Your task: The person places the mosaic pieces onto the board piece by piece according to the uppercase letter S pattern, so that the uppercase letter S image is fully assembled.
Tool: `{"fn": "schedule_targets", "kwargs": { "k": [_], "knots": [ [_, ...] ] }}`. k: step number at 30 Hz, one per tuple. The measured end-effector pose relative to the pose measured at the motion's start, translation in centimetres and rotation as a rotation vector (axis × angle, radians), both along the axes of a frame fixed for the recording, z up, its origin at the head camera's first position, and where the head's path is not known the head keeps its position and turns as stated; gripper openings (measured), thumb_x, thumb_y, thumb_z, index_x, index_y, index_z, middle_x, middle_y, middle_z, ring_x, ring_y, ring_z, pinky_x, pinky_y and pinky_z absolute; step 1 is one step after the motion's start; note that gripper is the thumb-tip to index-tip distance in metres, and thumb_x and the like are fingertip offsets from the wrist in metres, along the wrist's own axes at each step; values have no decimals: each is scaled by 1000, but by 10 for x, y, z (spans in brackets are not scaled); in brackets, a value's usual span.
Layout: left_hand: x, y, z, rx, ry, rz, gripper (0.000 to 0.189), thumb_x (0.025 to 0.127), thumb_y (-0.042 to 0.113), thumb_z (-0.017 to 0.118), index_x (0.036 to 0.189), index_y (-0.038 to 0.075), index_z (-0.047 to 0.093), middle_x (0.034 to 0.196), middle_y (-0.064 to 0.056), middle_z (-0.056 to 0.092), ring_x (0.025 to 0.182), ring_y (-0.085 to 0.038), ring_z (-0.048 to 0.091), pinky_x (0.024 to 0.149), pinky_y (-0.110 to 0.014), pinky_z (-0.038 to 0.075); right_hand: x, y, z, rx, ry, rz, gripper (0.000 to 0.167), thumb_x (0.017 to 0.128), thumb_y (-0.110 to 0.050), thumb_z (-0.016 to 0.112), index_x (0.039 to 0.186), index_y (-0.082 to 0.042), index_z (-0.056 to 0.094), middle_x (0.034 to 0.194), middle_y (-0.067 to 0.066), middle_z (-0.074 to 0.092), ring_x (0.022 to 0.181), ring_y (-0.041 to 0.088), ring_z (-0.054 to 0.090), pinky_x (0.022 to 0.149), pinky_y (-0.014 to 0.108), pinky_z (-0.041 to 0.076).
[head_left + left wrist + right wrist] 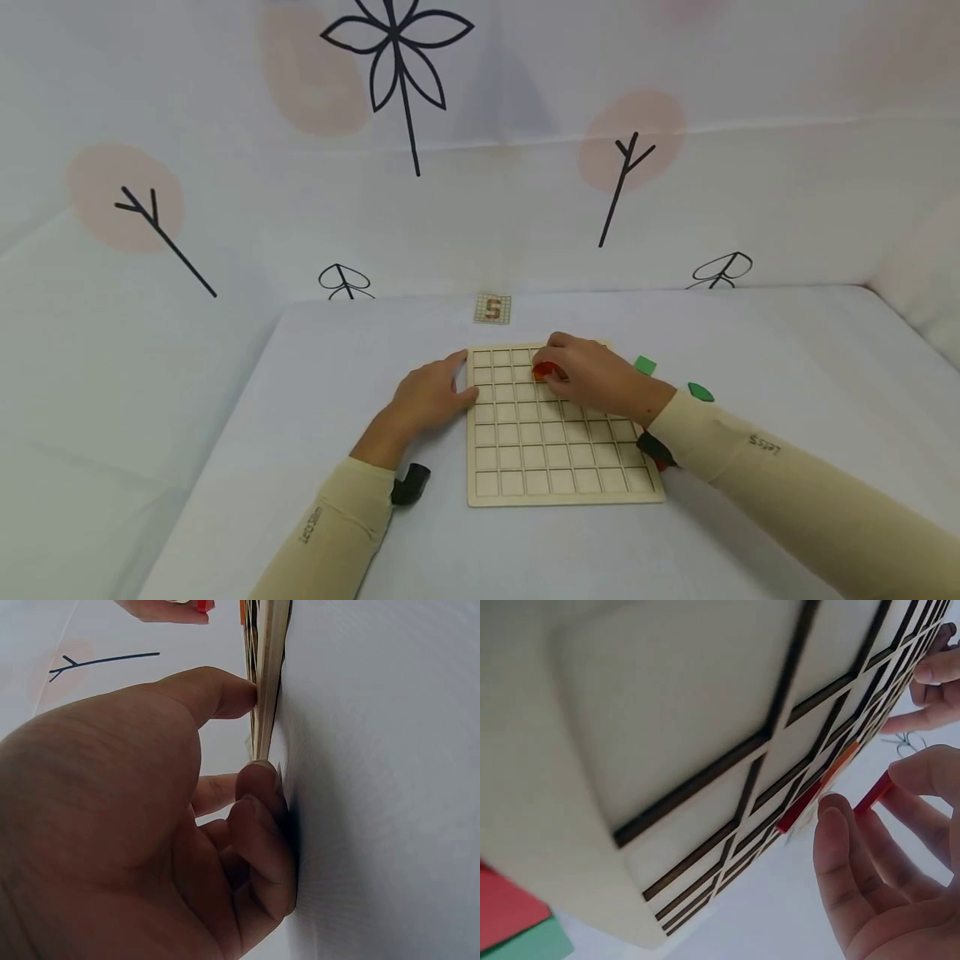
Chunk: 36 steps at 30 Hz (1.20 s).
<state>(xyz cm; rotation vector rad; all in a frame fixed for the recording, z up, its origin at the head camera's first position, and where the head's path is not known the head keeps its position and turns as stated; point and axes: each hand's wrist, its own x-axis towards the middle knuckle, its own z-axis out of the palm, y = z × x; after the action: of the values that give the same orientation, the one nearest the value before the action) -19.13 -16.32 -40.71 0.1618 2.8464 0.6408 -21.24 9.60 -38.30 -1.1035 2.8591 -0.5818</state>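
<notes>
A pale wooden grid board [525, 458] lies flat on the white cloth. My left hand [431, 398] holds the board's left edge, thumb on its upper face and several fingers curled at the side. Over the far part of the board, my right hand [603, 379] pinches a small red piece [874, 793] between thumb and fingers. In the right wrist view, an orange piece [840, 763] and a dark red piece [799, 808] sit on the grid just beyond those fingertips. The exact cells under the right hand are partly hidden.
A small card [492, 309] with a brown S-like pattern on a grid lies behind the board. To the right are a green square [645, 365] and a green leaf-shaped piece [701, 392]. Red [510, 911] and green [536, 943] pieces lie beside the board's near right edge.
</notes>
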Motion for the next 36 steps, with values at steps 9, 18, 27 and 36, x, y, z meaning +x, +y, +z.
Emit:
{"fn": "schedule_targets", "kwargs": {
  "k": [9,18,27,36],
  "knots": [
    [-1,0,-1,-9,-6,-1,71,94,42,66,155,17,39,75,1,57,66,-15,51,60,-31,39,-1,-6,2,15,-9,4,24,91,-8,69,115,-7,70,107,7,63,79,11,61,67,24,52],
    [-1,0,-2,-11,2,-5,71,94,41,65,154,15,39,76,1,58,67,-15,52,61,-31,40,-1,-12,5,17,28,21,24,89,-10,72,113,-6,71,105,8,64,80,12,63,69,24,53],
    [0,1,1,-10,-6,-11,71,94,42,65,155,16,38,78,0,58,70,-15,53,63,-32,41,-3,-18,4,61,80,42,25,87,-11,75,112,-10,72,104,7,66,85,17,66,73,30,57],
    [1,0,2,-12,-7,-2,70,94,41,65,154,16,39,78,0,58,69,-15,53,62,-31,40,-7,-24,4,78,90,79,22,87,-8,75,109,-11,74,107,5,68,97,20,66,80,35,57]
  ]
}}
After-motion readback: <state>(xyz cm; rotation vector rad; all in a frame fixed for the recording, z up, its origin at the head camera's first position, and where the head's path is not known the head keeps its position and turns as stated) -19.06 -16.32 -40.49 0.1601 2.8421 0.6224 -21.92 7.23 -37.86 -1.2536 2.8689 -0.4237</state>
